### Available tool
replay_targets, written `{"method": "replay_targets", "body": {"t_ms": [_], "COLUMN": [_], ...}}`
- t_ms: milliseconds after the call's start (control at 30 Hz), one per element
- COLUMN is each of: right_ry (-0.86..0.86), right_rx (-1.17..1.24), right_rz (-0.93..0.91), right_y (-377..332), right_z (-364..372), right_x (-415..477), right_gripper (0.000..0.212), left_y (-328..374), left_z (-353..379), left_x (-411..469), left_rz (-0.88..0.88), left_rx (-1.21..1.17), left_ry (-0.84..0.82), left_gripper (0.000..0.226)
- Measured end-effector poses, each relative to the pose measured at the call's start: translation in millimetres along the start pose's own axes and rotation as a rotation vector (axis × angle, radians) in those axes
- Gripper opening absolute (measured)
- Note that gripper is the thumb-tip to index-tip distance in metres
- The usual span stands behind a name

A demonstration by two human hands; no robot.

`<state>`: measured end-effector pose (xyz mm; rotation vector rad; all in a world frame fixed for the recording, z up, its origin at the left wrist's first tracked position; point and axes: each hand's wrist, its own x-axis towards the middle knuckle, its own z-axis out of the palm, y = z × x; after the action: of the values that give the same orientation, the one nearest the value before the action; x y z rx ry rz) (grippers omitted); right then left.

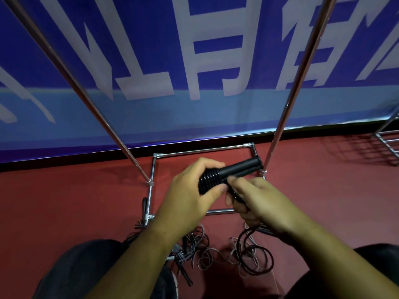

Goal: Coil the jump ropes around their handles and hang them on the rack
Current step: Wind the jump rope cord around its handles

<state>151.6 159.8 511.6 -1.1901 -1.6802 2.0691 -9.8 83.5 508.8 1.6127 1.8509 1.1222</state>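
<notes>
My left hand (190,190) grips a pair of black jump-rope handles (235,170) held side by side, with several turns of black rope wound round their near end. My right hand (257,201) pinches the black rope (248,236) just below the handles. The rope's slack hangs from that hand to loose loops on the red floor. The chrome rack (280,124) stands right in front, its two uprights rising on either side of my hands and its base frame on the floor beneath them.
More jump ropes (194,249), black and grey, lie tangled on the red floor between my knees. A blue banner (194,61) with white lettering covers the wall behind the rack. Another chrome wire frame (386,143) stands at the far right.
</notes>
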Motion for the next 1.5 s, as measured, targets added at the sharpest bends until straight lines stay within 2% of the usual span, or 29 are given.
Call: {"method": "replay_targets", "body": {"t_ms": [100, 200, 367, 533, 700, 933, 1000, 1167, 1400, 1500], "right_ry": [0.058, 0.115, 0.139, 0.073, 0.029, -0.021, -0.031, 0.011, 0.003, 0.062], "right_rx": [-0.016, 0.068, 0.261, 0.194, 0.027, -0.016, -0.041, -0.092, -0.032, -0.026], "right_rz": [-0.017, 0.003, -0.033, -0.202, -0.289, -0.25, -0.257, -0.251, -0.114, -0.054], "right_y": [-2, 0, -2, -7, -4, 1, 1, -7, -8, -4], "right_z": [-4, -3, -1, 2, -1, -5, -6, -3, -2, -8], "right_x": [-3, -1, 3, -3, -5, -2, -2, -7, -5, -1], "right_gripper": [0.064, 0.06, 0.039, 0.044, 0.069, 0.08, 0.079, 0.055, 0.059, 0.066], "left_y": [1, 0, 11, 10, 13, 15, 15, 15, 14, 8], "left_z": [13, 16, 5, -2, -3, -4, -5, -7, -7, -8], "left_x": [-2, -2, -5, -3, -5, -7, -8, -9, -5, -2], "left_rz": [0.211, 0.283, -0.112, -0.18, -0.136, -0.166, -0.159, -0.138, -0.137, -0.115], "left_rx": [0.156, 0.172, -0.364, -0.478, -0.462, -0.378, -0.349, -0.343, -0.234, -0.141], "left_ry": [0.018, 0.04, -0.171, -0.207, -0.126, -0.077, -0.075, -0.107, -0.089, -0.063], "left_gripper": [0.038, 0.036, 0.069, 0.085, 0.067, 0.053, 0.053, 0.056, 0.048, 0.05]}}
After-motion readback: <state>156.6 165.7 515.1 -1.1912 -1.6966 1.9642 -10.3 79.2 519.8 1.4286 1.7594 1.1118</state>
